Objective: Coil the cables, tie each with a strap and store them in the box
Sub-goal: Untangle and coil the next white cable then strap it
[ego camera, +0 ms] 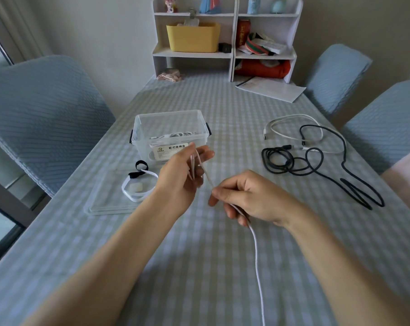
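Gripping white cable (255, 243) loops: left hand (182, 175) | right hand (248, 196) pinches its strand just beside

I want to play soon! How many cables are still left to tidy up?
One white coil already lies in the clear box. The left hand and right hand are looping a white cable now. A black cable and another white cable wait loose, and straps sit unused.

Both forearms are bare from elbow to wrist; no sleeves, watch, bracelet or gloves are visible. The left hand (179, 175) and right hand (248, 197) carry no rings. Fingernails are short and unpainted where they show.
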Motion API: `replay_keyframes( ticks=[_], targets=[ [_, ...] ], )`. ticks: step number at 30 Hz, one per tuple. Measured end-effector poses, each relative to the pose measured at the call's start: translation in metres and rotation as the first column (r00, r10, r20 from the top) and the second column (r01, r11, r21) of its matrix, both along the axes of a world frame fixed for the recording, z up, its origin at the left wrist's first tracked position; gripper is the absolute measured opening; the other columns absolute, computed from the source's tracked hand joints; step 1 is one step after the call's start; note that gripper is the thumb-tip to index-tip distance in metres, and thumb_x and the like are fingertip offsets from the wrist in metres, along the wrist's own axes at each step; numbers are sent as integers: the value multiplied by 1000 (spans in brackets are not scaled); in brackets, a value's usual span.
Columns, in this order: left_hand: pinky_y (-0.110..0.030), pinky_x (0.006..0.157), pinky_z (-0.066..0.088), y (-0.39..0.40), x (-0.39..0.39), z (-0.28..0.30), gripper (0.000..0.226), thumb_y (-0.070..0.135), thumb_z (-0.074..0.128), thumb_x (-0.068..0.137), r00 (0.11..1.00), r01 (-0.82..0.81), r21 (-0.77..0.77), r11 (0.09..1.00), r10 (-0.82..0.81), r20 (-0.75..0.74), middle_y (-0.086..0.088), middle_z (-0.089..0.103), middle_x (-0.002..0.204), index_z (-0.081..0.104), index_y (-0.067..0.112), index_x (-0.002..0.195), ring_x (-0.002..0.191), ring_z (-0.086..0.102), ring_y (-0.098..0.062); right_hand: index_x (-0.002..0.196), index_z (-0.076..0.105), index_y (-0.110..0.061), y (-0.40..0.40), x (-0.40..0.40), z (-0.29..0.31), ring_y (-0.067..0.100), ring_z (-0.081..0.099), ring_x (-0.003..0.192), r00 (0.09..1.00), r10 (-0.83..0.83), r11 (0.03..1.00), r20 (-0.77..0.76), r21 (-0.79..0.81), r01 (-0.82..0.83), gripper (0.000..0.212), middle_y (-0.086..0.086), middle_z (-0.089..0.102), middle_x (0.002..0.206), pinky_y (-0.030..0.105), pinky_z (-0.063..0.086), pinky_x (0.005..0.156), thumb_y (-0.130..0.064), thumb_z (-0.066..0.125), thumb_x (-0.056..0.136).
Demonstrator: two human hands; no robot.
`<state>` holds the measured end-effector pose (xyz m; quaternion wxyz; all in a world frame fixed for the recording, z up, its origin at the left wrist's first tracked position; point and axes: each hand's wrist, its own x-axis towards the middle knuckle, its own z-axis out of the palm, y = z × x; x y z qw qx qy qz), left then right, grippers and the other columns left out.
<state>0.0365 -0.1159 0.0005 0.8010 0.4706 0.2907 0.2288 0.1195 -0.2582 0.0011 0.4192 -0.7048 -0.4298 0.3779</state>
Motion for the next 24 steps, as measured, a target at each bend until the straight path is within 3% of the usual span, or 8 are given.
replay_keyframes(
  ticks=[5,8,11,14,16,18,20,24],
  targets=[
    [-25,74,40,6,-2,3,25,27,39,107,993,-31,-91,995,41,110,2,75,107,60,19,97,83,59,-10,97,74,-6,-4,5,0,17,56,48,988,84,994,-128,-60,-92,28,3,57,58,28,48,52,-27,56,100],
    [-30,88,45,7,-1,4,23,25,34,109,979,-8,-228,974,55,198,0,76,105,47,20,91,104,68,-15,97,73,-3,-5,10,-1,16,50,46,981,85,992,-176,-71,-99,31,1,49,55,27,46,50,-27,54,101],
    [-37,98,50,6,-2,6,24,22,35,109,941,15,-349,937,105,321,-1,75,92,50,16,91,92,74,-18,85,71,-6,-8,18,-2,11,39,43,964,7,997,-268,-77,-29,32,-1,38,54,25,42,45,-28,54,100],
    [-31,77,57,12,-3,6,24,18,38,107,906,25,-441,897,166,390,4,67,73,52,14,88,62,68,-9,70,60,-10,-8,29,-8,6,26,37,925,-163,987,-343,-63,150,33,-5,28,49,20,32,39,-28,57,98],
    [-20,52,46,14,-5,8,26,15,38,105,909,104,-458,883,103,404,8,55,63,52,16,84,43,45,-3,67,53,-12,-6,35,-12,4,21,36,882,-257,964,-396,-38,263,33,-7,24,47,19,21,37,-28,60,96],
    [-16,40,27,11,-8,12,24,13,40,100,930,210,-352,912,-75,361,10,43,56,53,16,81,37,27,-3,66,50,-13,-4,38,-11,4,20,36,838,-311,942,-448,-26,335,34,-8,24,46,19,17,37,-28,62,93],
    [-18,39,16,7,-12,16,23,16,41,99,924,333,-153,930,-289,252,9,36,50,54,14,80,35,18,-4,64,48,-15,-1,38,-10,4,20,36,810,-327,932,-487,-25,361,34,-8,25,47,19,16,36,-29,66,88],
    [-25,44,14,1,-14,16,31,21,43,99,821,563,204,801,-570,-29,1,36,46,59,11,74,39,14,-12,66,47,-16,-3,39,-7,3,20,36,806,-271,955,-527,-40,295,32,-9,26,47,17,17,35,-38,68,75]
  ],
)
